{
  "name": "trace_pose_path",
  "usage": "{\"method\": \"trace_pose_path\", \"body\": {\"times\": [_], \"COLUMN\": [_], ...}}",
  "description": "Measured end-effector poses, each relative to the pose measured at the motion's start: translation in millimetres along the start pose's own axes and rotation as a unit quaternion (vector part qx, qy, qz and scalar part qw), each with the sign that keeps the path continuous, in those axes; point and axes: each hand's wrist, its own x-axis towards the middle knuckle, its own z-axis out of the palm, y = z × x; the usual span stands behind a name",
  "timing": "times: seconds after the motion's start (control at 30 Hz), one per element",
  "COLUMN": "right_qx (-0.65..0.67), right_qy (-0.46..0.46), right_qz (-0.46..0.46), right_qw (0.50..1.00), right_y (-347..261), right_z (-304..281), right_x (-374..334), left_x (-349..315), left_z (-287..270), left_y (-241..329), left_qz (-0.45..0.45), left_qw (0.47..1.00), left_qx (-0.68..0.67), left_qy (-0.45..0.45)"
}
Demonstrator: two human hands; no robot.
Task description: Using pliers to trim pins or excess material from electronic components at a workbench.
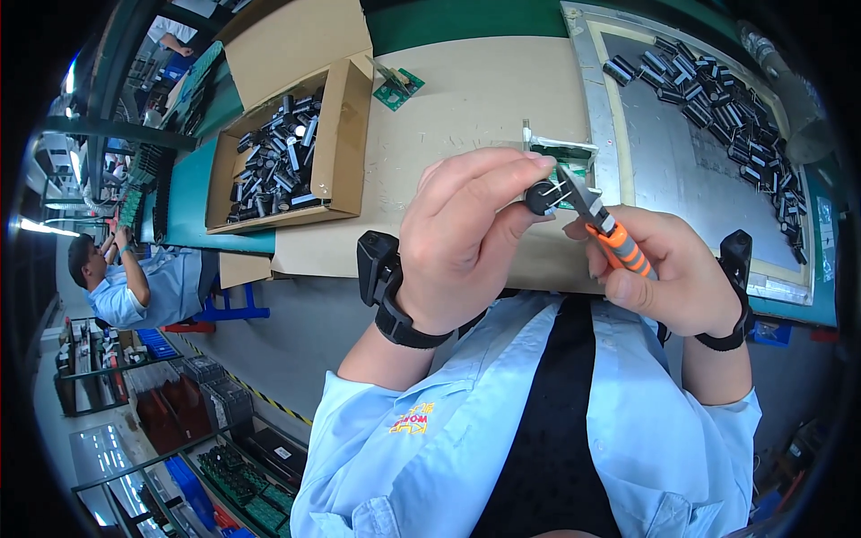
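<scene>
A small black cylindrical capacitor (541, 195) with two thin metal leads sits pinched between the thumb and fingertips of the left hand (462, 238), raised above the near edge of the tan cardboard-covered workbench (466, 99). The leads point right, into the nose of a pair of orange-and-grey-handled cutting pliers (603, 224), whose metal tip meets them. The right hand (668, 273) is clenched around the plier handles, the thumb lying along the orange grip. Both wrists carry black bands.

Just behind the capacitor, near the middle of the workbench, lies a small green circuit board in a pale frame (560, 152). To its right, a grey metal tray with a cream border (691, 170) runs toward the right edge of the workbench; a scatter of black cylindrical capacitors (717, 103) lies across its far corner. At the left edge stands an open brown cardboard box (345, 134), filled with a heap of similar black capacitors (278, 157). Another small green circuit board (397, 87) lies beyond the box, near the far edge. Off to the left, a person in a light blue shirt (143, 282) sits at a separate station.
</scene>
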Motion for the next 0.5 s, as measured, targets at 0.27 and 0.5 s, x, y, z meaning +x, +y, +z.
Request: {"method": "trace_pose_path", "body": {"times": [0.27, 0.5], "right_qx": [0.033, 0.040], "right_qy": [-0.017, -0.011], "right_qz": [0.042, 0.038], "right_qw": [0.998, 0.998], "right_y": [-4.0, -3.1], "right_z": [-1.0, -1.0], "right_x": [1.1, 0.4], "left_x": [1.6, -0.1], "left_z": [-1.6, -0.5], "left_y": [1.1, -1.6], "left_qz": [-0.002, -0.002], "left_qw": [1.000, 1.000], "left_qx": [0.003, 0.004], "left_qy": [-0.008, -0.012]}}
